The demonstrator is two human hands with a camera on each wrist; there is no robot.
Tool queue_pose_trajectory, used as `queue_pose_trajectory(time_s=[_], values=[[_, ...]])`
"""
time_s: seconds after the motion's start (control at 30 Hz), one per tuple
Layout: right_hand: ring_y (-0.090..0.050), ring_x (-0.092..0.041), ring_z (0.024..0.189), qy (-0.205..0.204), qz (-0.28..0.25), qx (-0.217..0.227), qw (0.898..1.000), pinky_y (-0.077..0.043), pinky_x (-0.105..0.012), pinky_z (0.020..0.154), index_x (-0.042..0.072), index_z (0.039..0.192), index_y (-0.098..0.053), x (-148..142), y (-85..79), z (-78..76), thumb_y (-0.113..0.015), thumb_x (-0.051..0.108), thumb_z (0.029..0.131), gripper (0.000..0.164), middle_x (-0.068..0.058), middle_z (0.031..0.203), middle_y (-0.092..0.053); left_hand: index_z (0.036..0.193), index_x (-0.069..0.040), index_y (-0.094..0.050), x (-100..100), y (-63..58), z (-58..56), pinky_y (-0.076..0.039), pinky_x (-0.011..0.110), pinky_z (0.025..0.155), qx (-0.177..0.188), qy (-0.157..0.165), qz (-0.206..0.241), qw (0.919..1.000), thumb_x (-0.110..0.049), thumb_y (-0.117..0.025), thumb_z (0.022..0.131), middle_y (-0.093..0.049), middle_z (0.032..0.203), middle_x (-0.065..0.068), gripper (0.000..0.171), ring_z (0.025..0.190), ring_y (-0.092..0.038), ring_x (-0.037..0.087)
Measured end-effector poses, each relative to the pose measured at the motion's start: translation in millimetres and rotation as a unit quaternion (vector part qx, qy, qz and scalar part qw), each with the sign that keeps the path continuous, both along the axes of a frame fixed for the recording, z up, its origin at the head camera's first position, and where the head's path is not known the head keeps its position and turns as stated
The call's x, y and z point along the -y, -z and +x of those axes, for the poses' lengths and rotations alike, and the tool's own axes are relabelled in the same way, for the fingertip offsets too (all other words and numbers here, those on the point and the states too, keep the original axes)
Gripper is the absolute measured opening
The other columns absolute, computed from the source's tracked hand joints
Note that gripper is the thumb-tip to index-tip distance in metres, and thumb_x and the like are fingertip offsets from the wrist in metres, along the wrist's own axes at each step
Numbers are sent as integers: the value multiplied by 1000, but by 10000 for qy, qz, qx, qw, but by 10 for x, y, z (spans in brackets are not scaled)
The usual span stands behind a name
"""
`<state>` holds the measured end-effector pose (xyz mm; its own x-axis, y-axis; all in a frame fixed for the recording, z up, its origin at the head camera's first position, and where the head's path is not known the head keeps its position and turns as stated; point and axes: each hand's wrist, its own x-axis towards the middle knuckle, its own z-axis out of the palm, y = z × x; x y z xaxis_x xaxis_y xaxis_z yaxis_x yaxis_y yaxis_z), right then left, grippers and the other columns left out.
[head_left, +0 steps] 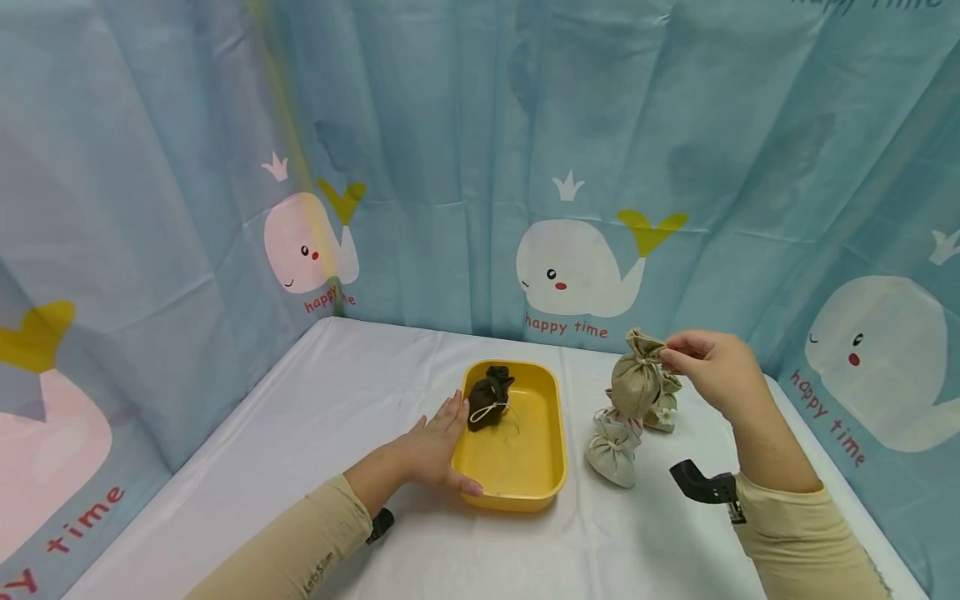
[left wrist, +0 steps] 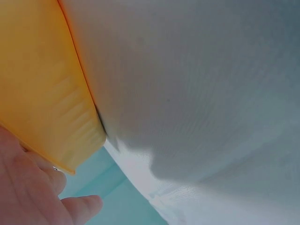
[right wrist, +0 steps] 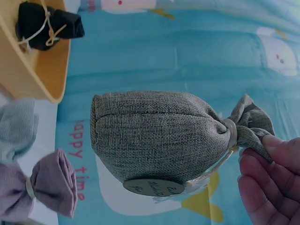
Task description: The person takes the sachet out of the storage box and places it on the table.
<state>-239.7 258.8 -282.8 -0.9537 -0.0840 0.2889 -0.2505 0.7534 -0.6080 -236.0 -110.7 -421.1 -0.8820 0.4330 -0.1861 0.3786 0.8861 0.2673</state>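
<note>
My right hand (head_left: 712, 367) pinches the gathered top of a grey-beige cloth sachet bag (right wrist: 159, 136), holding it up over the other bags; a round tag hangs from its tied neck. With fingers spread, my left hand (head_left: 435, 450) rests along the left rim of a yellow plastic tray (head_left: 551, 492). Inside that tray, toward its far left, lies a black drawstring bag (head_left: 487, 402) with a pale cord. Below the raised bag, a light grey bag (head_left: 613, 454) sits on the table. In the right wrist view a mauve bag (right wrist: 54, 185) shows beside it.
Another beige bag (head_left: 663, 408) with a white flower stands behind the raised one, partly covered. A white cloth covers the table (head_left: 360, 375). Blue curtains (head_left: 450, 167) printed with whales hang along the back and both sides.
</note>
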Motion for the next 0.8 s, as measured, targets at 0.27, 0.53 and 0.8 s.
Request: queue_pose_trajectory(time_s=[0.27, 0.53, 0.8], values=[[-65, -30, 84, 284, 166, -46, 9994, -46, -55, 79, 1, 102, -66, -228, 126, 28, -56, 26, 92, 29, -18, 95, -67, 147, -8, 3, -2, 0, 0, -12, 53, 107, 5, 3, 62, 10000, -82, -56, 54, 13, 152, 9, 133, 140, 6, 23], [-67, -25, 79, 532, 234, -52, 9983, -48, -52, 74, -2, 102, -65, -447, 264, 57, -58, 21, 91, 26, -21, 95, -67, 147, -8, 2, -1, 3, -9, -12, 54, 107, 32, -1, 107, 9999, -81, -57, 54, 12, 152, 9, 133, 140, 6, 23], [-64, -36, 85, 742, 390, 236, 9962, -48, -53, 71, -6, 102, -63, -608, 402, 25, -56, 20, 92, 29, -23, 94, -66, 147, -8, 3, -3, -10, 0, -12, 53, 108, 69, -5, 82, 9999, -82, -57, 54, 11, 153, 9, 133, 140, 5, 23]])
